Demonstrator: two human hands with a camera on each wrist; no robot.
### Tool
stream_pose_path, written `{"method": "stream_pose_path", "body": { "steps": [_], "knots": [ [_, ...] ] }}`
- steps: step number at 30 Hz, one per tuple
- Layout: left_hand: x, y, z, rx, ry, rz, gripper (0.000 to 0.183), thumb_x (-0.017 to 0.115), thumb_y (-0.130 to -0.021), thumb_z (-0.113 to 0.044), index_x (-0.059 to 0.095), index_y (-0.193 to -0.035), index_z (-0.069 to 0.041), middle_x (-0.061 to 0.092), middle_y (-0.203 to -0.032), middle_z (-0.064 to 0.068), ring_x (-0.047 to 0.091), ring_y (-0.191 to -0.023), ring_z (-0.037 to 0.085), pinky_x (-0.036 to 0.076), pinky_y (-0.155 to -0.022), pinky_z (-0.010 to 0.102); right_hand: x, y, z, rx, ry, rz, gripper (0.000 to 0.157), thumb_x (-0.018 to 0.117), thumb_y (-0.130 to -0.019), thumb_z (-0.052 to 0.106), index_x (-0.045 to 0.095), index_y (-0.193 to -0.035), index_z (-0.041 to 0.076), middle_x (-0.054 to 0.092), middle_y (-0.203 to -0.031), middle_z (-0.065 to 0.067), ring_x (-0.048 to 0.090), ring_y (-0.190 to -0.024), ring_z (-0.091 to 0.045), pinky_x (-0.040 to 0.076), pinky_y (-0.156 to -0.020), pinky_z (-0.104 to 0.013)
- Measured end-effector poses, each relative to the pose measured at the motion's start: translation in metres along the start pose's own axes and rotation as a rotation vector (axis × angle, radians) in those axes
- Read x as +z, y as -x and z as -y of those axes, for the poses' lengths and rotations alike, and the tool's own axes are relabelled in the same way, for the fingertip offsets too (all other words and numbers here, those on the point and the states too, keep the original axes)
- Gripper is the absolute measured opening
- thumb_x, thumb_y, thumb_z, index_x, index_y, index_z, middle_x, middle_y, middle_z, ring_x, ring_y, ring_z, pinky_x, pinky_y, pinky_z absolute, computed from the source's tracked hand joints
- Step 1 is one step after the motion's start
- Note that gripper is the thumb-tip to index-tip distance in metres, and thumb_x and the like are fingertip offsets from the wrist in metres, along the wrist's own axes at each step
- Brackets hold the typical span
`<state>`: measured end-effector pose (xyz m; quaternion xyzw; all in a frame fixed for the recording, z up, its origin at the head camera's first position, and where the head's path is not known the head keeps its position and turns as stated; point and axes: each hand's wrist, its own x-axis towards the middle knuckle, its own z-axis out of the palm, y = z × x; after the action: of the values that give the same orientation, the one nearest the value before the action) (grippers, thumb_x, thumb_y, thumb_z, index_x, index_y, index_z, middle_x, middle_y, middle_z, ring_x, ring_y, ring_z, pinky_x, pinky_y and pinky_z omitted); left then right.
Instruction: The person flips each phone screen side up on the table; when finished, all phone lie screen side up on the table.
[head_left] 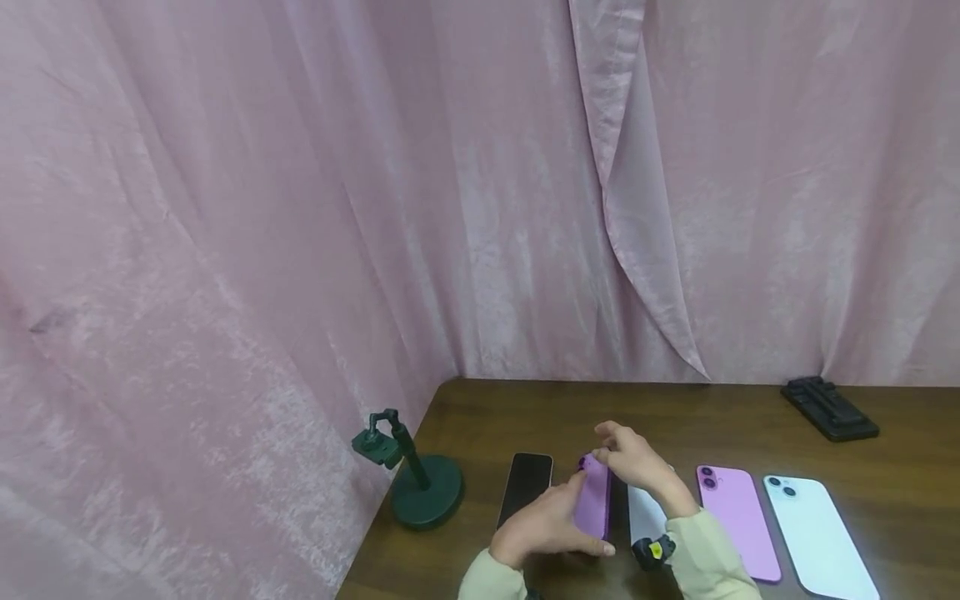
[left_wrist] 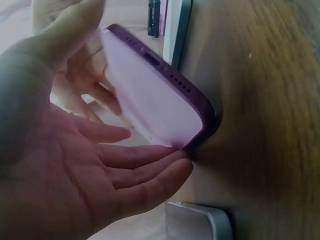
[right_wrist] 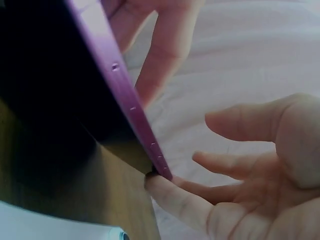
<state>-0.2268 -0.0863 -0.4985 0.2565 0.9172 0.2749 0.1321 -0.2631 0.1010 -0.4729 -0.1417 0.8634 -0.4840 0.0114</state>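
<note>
A purple phone [head_left: 594, 500] is tilted up on a long side over the table, its pink back [left_wrist: 150, 95] facing my left hand. The dark screen side [right_wrist: 65, 75] faces right. My left hand [head_left: 551, 518] is at its lower end, fingertips touching the back near the lower edge, thumb extended past the end. My right hand [head_left: 637, 462] reaches over the upper end; in the right wrist view its fingertips touch a corner there, with the thumb apart. To the left lies a black-screened phone [head_left: 527, 483]. A whitish phone [head_left: 645, 515] is partly hidden under my right forearm.
Further right lie a pink phone [head_left: 738, 521] and a pale blue phone [head_left: 821, 537], camera sides up. A green phone stand [head_left: 427, 496] stands near the table's left edge. A black folded stand [head_left: 830, 410] lies at the back right. Pink curtains [head_left: 487, 208] hang behind.
</note>
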Motion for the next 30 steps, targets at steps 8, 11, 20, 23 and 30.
{"method": "stream_pose_path", "body": {
  "steps": [8, 11, 20, 23, 30],
  "knots": [
    [-0.001, 0.001, -0.003, -0.049, 0.083, 0.017, 0.098, 0.08, -0.082, -0.047, 0.032, -0.157, -0.009, 0.066, -0.118, 0.0, 0.061, -0.1, 0.008, 0.053, -0.084, 0.031, 0.0, 0.003, 0.003, 0.025, -0.023, -0.028, 0.041, 0.061, -0.093, 0.003, 0.053, -0.129, -0.013, 0.062, -0.119, -0.033, 0.062, -0.11, -0.046, 0.052, -0.088, -0.056],
    [-0.001, 0.0, -0.001, -0.045, 0.178, 0.017, 0.094, 0.082, -0.081, -0.04, 0.036, -0.154, -0.004, 0.068, -0.113, 0.002, 0.065, -0.094, 0.007, 0.054, -0.077, 0.027, 0.0, 0.003, 0.003, 0.015, -0.055, -0.029, 0.043, 0.06, -0.092, 0.0, 0.052, -0.131, -0.014, 0.062, -0.12, -0.033, 0.062, -0.11, -0.046, 0.053, -0.088, -0.055],
    [-0.013, 0.002, 0.008, -0.03, 0.452, 0.058, 0.076, 0.082, -0.082, -0.016, 0.044, -0.147, -0.003, 0.065, -0.117, 0.002, 0.067, -0.093, 0.01, 0.056, -0.075, 0.026, 0.008, -0.003, -0.005, -0.018, -0.145, -0.035, 0.053, 0.063, -0.087, -0.008, 0.045, -0.136, -0.013, 0.06, -0.121, -0.034, 0.06, -0.112, -0.048, 0.052, -0.09, -0.056],
    [-0.018, 0.003, 0.009, -0.048, 0.528, 0.07, 0.075, 0.081, -0.082, -0.008, 0.043, -0.147, -0.002, 0.064, -0.118, 0.006, 0.067, -0.091, 0.012, 0.058, -0.07, 0.029, 0.013, -0.005, -0.009, -0.025, -0.164, -0.017, 0.052, 0.065, -0.088, -0.005, 0.045, -0.136, -0.015, 0.061, -0.12, -0.034, 0.06, -0.112, -0.049, 0.051, -0.092, -0.056],
    [-0.023, 0.006, 0.011, -0.072, 0.6, 0.078, 0.08, 0.079, -0.081, 0.003, 0.038, -0.149, 0.004, 0.062, -0.121, 0.013, 0.07, -0.087, 0.016, 0.059, -0.067, 0.032, 0.021, -0.006, -0.015, 0.035, -0.177, 0.033, 0.05, 0.066, -0.095, 0.007, 0.046, -0.135, -0.015, 0.056, -0.128, -0.035, 0.056, -0.119, -0.051, 0.05, -0.093, -0.058]
  ]
}}
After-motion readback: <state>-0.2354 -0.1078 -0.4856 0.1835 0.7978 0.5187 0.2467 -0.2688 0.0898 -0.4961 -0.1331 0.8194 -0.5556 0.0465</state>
